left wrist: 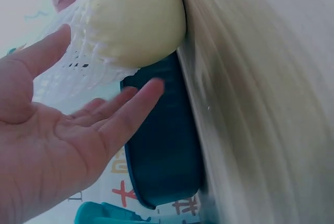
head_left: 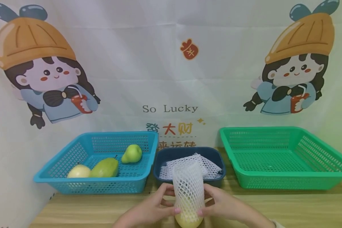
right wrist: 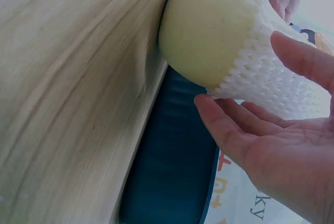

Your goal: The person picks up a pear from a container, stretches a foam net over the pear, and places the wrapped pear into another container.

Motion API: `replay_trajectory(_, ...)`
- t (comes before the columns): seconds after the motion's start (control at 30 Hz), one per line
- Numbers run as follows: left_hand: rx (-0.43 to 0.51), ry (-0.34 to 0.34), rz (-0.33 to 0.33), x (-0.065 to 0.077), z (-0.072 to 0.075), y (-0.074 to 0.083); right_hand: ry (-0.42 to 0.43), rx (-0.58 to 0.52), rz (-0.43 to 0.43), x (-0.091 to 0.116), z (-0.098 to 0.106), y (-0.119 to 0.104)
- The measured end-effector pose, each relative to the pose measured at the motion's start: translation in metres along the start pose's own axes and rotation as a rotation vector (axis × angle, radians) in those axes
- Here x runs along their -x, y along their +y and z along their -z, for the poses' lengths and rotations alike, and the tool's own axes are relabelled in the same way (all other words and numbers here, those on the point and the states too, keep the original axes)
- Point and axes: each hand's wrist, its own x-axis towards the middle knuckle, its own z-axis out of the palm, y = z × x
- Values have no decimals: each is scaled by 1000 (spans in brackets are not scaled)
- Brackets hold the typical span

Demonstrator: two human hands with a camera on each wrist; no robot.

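A pale yellow, smooth, rounded fruit [head_left: 189, 220] stands on the table at the front middle; its kind is unclear. White foam net sleeve [head_left: 189, 185] covers its upper part and rises well above it, leaving the lower end bare. My left hand [head_left: 156, 204] is at the sleeve's left side, thumb at its front. In the left wrist view, that hand's fingers [left wrist: 138, 112] are spread, slightly away from the fruit. On the other side, my right hand [head_left: 220, 202] holds the sleeve between thumb and fingers, and an index fingertip [right wrist: 202, 101] meets the sleeve's lower edge.
Behind the hands, a dark blue bin [head_left: 158, 158] contains more white foam nets [head_left: 211, 166]. A blue basket [head_left: 102, 185] at left holds a pale yellow fruit [head_left: 79, 171], a green mango [head_left: 105, 167] and a green pear [head_left: 133, 153]. A green basket [head_left: 285, 182] stands at right.
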Motion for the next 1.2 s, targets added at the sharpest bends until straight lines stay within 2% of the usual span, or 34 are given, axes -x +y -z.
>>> replay_trajectory(0.13,-25,17,-55,-2,1,0,-7,-42,-9,0,-3,-2)
replay_trajectory(0.33,-31,39,-51,-3,-3,-1,27,-33,-71,-3,-11,-6)
replay_trajectory(0.6,-23,27,-7,-4,-5,-2,21,2,-87,-1,-12,-7)
replay_trajectory(1.07,-82,61,-11,-5,-7,2,31,88,-99,0,-11,-6)
replay_trajectory(1.2,-126,73,-15,-5,-7,2,27,93,-103,1,-11,-3)
